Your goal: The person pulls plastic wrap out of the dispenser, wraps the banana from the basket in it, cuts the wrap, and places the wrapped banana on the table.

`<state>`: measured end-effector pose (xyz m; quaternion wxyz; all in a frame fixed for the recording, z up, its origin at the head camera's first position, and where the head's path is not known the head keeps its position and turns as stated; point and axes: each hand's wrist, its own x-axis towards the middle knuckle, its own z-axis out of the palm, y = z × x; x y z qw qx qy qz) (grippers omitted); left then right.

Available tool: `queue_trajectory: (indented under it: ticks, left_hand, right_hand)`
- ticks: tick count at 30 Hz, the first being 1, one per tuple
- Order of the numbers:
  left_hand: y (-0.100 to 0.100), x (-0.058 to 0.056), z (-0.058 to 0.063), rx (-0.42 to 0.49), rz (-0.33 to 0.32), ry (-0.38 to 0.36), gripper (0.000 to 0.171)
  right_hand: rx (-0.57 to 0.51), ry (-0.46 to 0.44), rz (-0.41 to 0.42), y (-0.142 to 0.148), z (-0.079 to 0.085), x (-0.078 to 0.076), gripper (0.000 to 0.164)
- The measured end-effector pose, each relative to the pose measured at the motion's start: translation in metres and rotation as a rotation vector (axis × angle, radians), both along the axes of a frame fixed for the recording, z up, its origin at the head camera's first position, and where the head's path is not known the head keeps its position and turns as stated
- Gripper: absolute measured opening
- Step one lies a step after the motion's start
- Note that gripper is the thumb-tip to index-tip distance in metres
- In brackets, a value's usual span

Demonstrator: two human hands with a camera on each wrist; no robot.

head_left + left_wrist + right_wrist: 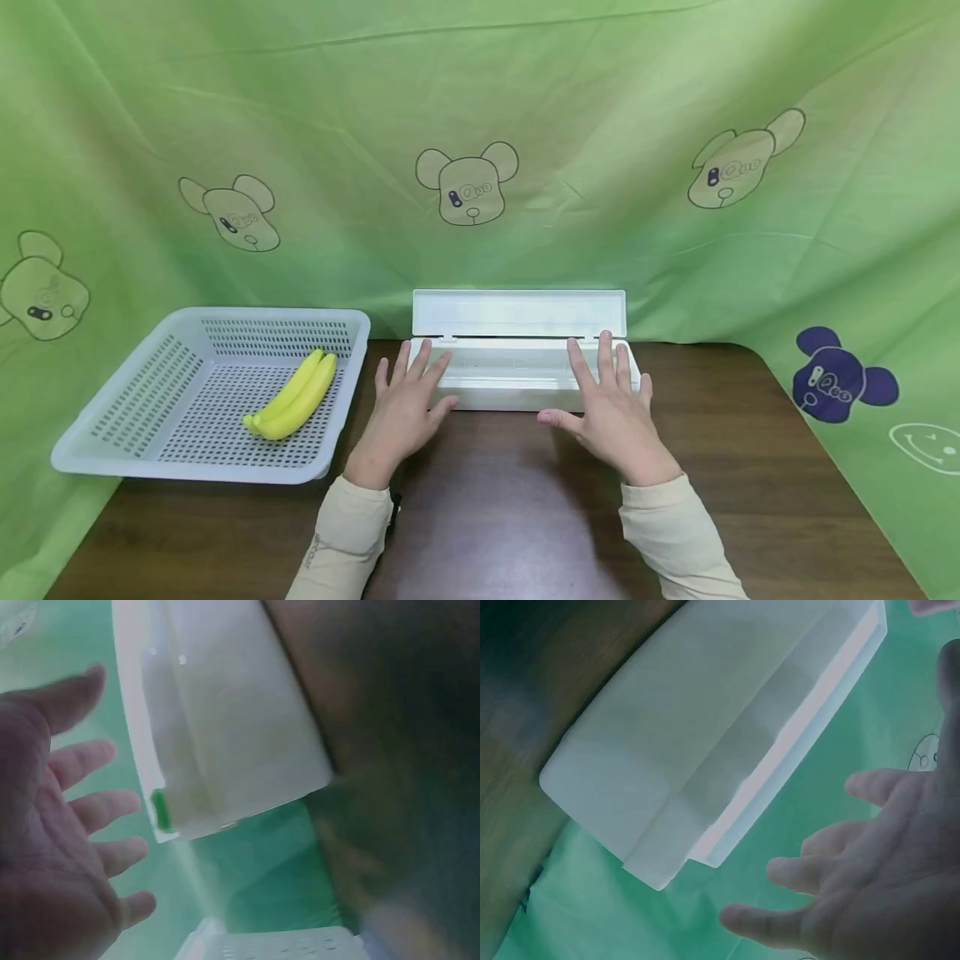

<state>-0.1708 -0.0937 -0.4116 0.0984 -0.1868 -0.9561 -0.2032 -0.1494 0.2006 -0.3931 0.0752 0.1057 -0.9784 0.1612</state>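
Note:
A long white box [517, 400] stands at the back of the table, its hinged lid [519, 313] raised against the curtain. Over the box's left end, my left hand [402, 417] spreads its fingers and holds nothing. My right hand [615, 417] does the same at the right end, thumb pointing inward. In the left wrist view the left hand [67, 832] appears beside the box [247, 727], which has a small green spot at its corner. The right wrist view has the right hand [855, 862] apart from the box [645, 750], fingers extended.
To the left, a pale perforated plastic basket [82, 442] holds yellow bananas [296, 398] and reaches past the table's left edge. A green curtain [600, 233] with bear-head prints hangs behind the brown wooden table [495, 517] and along its sides.

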Motion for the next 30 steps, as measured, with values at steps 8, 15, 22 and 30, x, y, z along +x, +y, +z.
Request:
queue_trajectory:
  ticks: [8,15,22,30]
  left_hand:
    - [-0.001,-0.009,-0.008,0.022,0.051,0.048,0.033]
    - [-0.002,-0.017,-0.008,0.058,0.065,0.047,0.017]
    - [-0.005,-0.025,-0.006,0.139,0.038,-0.005,0.008]
    - [-0.005,-0.037,-0.002,0.200,0.064,-0.107,0.016]
  right_hand:
    - [-0.014,0.043,0.007,0.009,0.000,-0.010,0.057]
    - [-0.005,0.051,0.019,0.022,-0.010,-0.018,0.039]
    - [-0.004,0.031,0.029,0.029,-0.009,-0.024,0.027]
    - [-0.036,0.038,0.049,0.033,-0.009,-0.032,0.013]
